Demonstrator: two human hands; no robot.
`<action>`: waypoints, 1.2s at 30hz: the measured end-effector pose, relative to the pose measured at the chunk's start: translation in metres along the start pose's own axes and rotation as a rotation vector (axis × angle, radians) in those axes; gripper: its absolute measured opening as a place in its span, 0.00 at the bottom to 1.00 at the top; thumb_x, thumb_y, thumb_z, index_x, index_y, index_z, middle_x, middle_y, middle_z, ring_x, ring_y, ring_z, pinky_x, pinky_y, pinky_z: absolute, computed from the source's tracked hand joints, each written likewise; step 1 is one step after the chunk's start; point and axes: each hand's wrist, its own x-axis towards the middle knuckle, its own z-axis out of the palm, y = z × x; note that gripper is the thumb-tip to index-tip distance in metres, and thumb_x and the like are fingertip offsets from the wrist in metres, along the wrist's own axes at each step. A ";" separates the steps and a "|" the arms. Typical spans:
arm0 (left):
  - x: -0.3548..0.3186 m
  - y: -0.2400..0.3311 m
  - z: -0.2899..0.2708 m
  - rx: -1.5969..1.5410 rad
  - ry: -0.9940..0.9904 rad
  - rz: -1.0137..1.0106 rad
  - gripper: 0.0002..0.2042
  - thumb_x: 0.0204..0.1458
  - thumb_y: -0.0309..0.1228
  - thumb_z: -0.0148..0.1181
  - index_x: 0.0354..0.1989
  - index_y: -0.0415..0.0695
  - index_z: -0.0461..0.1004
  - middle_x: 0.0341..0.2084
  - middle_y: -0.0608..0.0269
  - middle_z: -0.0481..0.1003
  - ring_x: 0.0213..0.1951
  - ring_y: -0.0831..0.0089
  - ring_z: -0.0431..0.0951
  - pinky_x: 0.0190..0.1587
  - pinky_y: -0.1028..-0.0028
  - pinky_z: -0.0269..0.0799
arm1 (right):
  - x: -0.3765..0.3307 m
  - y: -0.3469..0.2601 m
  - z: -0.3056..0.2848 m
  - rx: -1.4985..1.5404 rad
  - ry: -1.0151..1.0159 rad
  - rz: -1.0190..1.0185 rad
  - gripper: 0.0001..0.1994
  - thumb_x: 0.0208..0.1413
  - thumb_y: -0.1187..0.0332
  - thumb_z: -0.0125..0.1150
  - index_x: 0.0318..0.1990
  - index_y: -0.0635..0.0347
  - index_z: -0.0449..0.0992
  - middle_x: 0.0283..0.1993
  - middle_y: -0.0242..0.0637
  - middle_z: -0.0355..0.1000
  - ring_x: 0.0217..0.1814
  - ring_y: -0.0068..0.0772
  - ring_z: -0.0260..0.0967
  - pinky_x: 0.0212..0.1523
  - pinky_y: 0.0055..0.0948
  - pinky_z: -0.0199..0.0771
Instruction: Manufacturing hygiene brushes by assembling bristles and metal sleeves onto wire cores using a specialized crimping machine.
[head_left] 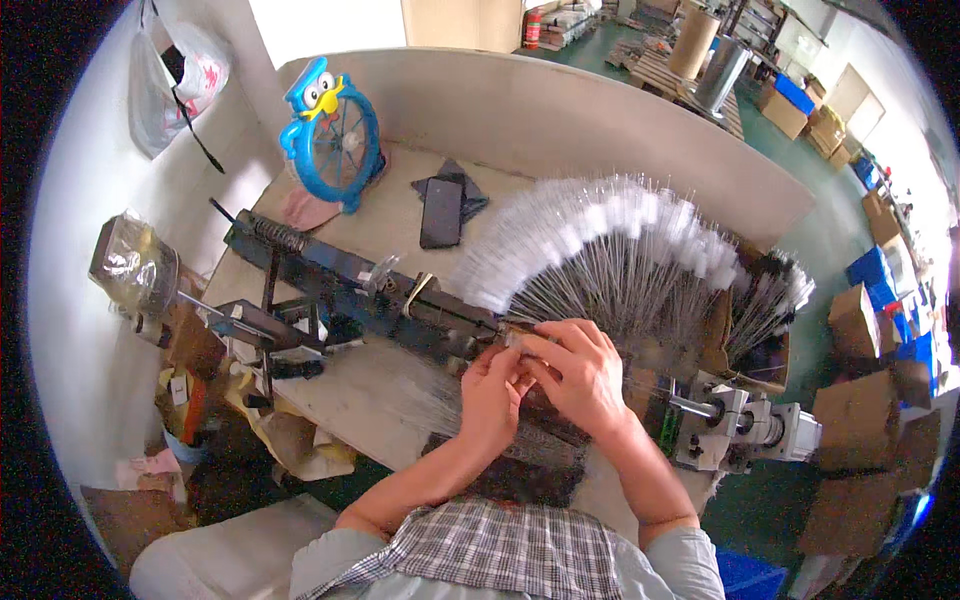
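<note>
My left hand (489, 396) and my right hand (582, 378) meet at the near end of a long dark metal machine (392, 302). The fingers of both are closed in a pinch around a small whitish tuft (514, 340), too small to name for certain. Just beyond my hands a wide fan of wire brushes (612, 232) with white bristle heads lies spread on the table. Loose thin wires or bristles (425, 405) lie beside my left wrist.
A blue bird-shaped fan (335, 135) and a black phone (441, 212) stand and lie at the back. A metal shaft unit (745, 425) sits at the right, below a cardboard box (765, 352) of dark brushes. A motor (135, 265) is at the left. A low partition (590, 120) borders the table.
</note>
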 end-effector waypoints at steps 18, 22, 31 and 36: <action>-0.002 0.001 0.003 -0.056 0.020 0.000 0.05 0.55 0.26 0.50 0.37 0.40 0.71 0.32 0.64 0.73 0.34 0.78 0.74 0.37 0.77 0.71 | -0.008 -0.008 0.003 -0.077 0.066 0.059 0.12 0.37 0.69 0.66 0.34 0.54 0.79 0.38 0.31 0.73 0.40 0.33 0.69 0.41 0.32 0.68; -0.003 0.004 0.008 -0.059 0.022 -0.019 0.06 0.55 0.27 0.50 0.38 0.39 0.70 0.32 0.63 0.73 0.34 0.77 0.74 0.37 0.77 0.71 | -0.011 -0.003 0.000 -0.090 0.039 0.059 0.11 0.38 0.68 0.66 0.34 0.54 0.79 0.37 0.31 0.73 0.40 0.33 0.69 0.42 0.32 0.68; -0.001 0.005 0.001 -0.185 -0.012 -0.033 0.06 0.55 0.28 0.50 0.37 0.39 0.70 0.33 0.62 0.73 0.35 0.74 0.74 0.39 0.75 0.71 | -0.007 -0.005 0.004 -0.039 0.022 0.058 0.13 0.38 0.68 0.66 0.36 0.52 0.79 0.39 0.31 0.72 0.40 0.34 0.69 0.42 0.32 0.69; -0.002 0.002 -0.001 -0.129 -0.034 -0.029 0.05 0.54 0.27 0.51 0.37 0.40 0.71 0.33 0.62 0.74 0.34 0.74 0.75 0.41 0.74 0.71 | -0.007 -0.006 -0.003 -0.033 0.033 0.059 0.13 0.38 0.67 0.66 0.36 0.53 0.79 0.39 0.31 0.72 0.41 0.34 0.69 0.41 0.32 0.68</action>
